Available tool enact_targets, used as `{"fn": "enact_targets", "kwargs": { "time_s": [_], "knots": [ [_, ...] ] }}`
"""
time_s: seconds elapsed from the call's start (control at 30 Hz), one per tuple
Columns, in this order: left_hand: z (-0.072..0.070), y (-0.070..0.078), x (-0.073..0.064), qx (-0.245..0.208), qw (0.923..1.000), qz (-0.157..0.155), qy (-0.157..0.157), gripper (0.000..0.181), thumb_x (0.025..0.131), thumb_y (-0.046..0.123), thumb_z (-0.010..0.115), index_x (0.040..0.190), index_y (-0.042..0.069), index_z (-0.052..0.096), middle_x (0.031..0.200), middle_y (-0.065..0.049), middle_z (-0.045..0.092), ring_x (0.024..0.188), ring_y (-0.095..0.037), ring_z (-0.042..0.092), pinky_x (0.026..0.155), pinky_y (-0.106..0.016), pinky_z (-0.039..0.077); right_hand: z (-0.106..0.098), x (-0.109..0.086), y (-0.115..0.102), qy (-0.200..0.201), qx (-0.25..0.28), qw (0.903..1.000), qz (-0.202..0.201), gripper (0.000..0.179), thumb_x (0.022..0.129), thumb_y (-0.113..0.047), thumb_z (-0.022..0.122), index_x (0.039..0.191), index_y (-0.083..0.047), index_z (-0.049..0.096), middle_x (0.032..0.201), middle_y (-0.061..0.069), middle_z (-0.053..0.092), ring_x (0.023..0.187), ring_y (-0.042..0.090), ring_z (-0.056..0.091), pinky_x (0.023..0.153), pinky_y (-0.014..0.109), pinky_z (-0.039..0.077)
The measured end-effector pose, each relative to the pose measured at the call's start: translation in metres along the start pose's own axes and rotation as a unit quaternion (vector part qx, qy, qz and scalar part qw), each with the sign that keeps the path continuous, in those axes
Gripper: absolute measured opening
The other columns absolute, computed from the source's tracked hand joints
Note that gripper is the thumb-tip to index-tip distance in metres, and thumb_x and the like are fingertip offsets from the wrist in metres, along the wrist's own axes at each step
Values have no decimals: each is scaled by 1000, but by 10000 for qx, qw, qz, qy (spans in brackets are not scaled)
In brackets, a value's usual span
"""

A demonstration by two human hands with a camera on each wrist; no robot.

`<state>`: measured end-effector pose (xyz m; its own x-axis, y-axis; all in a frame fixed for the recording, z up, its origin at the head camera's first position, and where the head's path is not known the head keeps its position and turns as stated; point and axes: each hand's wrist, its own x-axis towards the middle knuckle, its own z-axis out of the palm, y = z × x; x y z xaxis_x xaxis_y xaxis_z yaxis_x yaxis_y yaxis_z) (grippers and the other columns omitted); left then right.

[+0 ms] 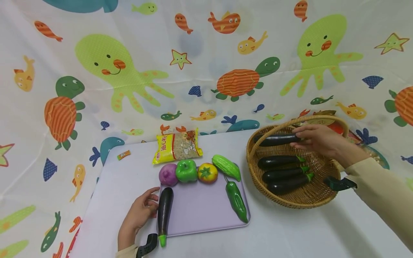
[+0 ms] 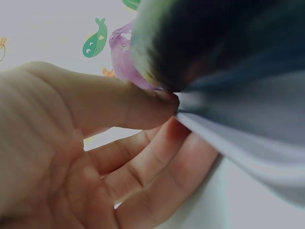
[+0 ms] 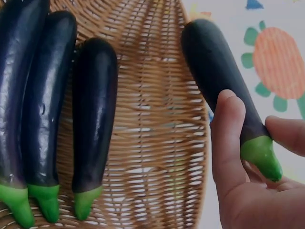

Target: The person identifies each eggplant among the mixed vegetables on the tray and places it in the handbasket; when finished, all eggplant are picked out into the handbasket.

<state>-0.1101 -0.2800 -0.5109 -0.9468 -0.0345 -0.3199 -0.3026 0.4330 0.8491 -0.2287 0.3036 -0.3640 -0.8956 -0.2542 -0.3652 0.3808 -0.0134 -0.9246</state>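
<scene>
White cloth backdrop [image 1: 200,44] w/ printed sea animals: lt-green octopuses [image 1: 109,64], orange-shelled turtles [image 1: 238,82], fish [image 1: 226,24] & stars [image 1: 180,59]. Hangs behind white surface [image 1: 126,177]. Soft light; faint shadow [image 1: 342,225] on surface's R side.

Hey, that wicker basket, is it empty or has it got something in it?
Not empty: in the head view, the basket has three eggplants lying inside.

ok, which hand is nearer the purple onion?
Left. The left hand pinches the left rim of the tray, just below the purple onion in the head view. The right hand is past the tray's right side, at the basket, holding an eggplant.
</scene>
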Motion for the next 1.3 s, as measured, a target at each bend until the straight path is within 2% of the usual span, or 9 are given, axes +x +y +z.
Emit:
{"fn": "enact_targets", "kwargs": {
  "time_s": [0.13, 0.33, 0.5, 0.63, 0.77, 0.87, 1.0, 1.2, 1.3],
  "knots": [
    [1, 0, 0, -14, 10000, -80, 26, 62, 86, -16, 54, 146, 4, 52, 114, -17, 56, 87, -23, 59, 62, -34, 60, -5, 8, 5, -46, 172, 9998, 50, 27, 105, -3, 50, 101, -10, 76, 104, 6, 66, 91, 26, 74, 84, 35, 61],
    [0, -2, 1, 10, 10000, -63, 43, 62, 86, -16, 53, 146, 4, 52, 113, -17, 56, 87, -23, 59, 62, -34, 60, -11, 21, 15, -54, 106, 9998, 158, 27, 105, -3, 50, 104, -13, 75, 111, -2, 64, 93, 23, 73, 85, 32, 61],
    [0, -2, 1, 1, 10000, -44, 26, 62, 86, -16, 55, 145, 4, 52, 113, -16, 56, 87, -23, 60, 62, -34, 60, -17, 28, 24, -11, -285, 9994, 202, 23, 106, -7, 51, 109, -15, 72, 114, -5, 62, 94, 19, 73, 85, 32, 60],
    [0, -1, 0, 4, 10000, 20, -2, 62, 86, -16, 55, 145, 2, 51, 114, -17, 57, 87, -22, 60, 62, -35, 60, -20, 31, 30, 3, -689, 9974, 217, 22, 106, -9, 50, 113, -17, 69, 112, -1, 61, 94, 18, 73, 86, 33, 60],
    [0, -1, 0, 24, 10000, 22, 10, 62, 86, -16, 55, 145, 2, 51, 114, -17, 56, 87, -21, 60, 61, -34, 60, -22, 34, 34, 40, -856, 9959, 281, 21, 106, -10, 51, 115, -18, 69, 105, 4, 63, 93, 17, 72, 85, 33, 60],
    [0, -1, 0, 24, 10000, -28, 39, 62, 86, -15, 55, 145, 3, 52, 113, -17, 57, 87, -22, 60, 62, -34, 60, -21, 37, 38, 51, -985, 9945, 353, 23, 106, -10, 52, 125, -11, 64, 104, 4, 62, 92, 16, 72, 85, 33, 60],
    [0, -2, 1, 36, 10000, -9, 12, 62, 87, -15, 55, 146, 2, 51, 114, -16, 57, 88, -22, 59, 62, -34, 60, -19, 41, 44, 99, -1218, 9918, 375, 36, 106, -10, 49, 140, 3, 49, 104, 5, 62, 91, 16, 72, 85, 33, 60],
    [-1, -5, 2, 22, 10000, -2, -11, 62, 87, -15, 56, 147, 1, 49, 115, -16, 57, 89, -21, 58, 61, -34, 60, -14, 44, 54, 333, -1320, 9905, 199, 44, 106, -5, 46, 146, 12, 39, 125, 16, 51, 89, 14, 72, 85, 33, 60],
    [-1, -6, 3, 34, 10000, -15, -29, 62, 88, -14, 57, 148, 1, 49, 115, -15, 57, 89, -21, 58, 61, -34, 60, -12, 43, 58, 401, -1146, 9922, 292, 45, 105, -2, 45, 147, 14, 37, 130, 19, 45, 87, 13, 71, 85, 31, 60]
  ]
}}
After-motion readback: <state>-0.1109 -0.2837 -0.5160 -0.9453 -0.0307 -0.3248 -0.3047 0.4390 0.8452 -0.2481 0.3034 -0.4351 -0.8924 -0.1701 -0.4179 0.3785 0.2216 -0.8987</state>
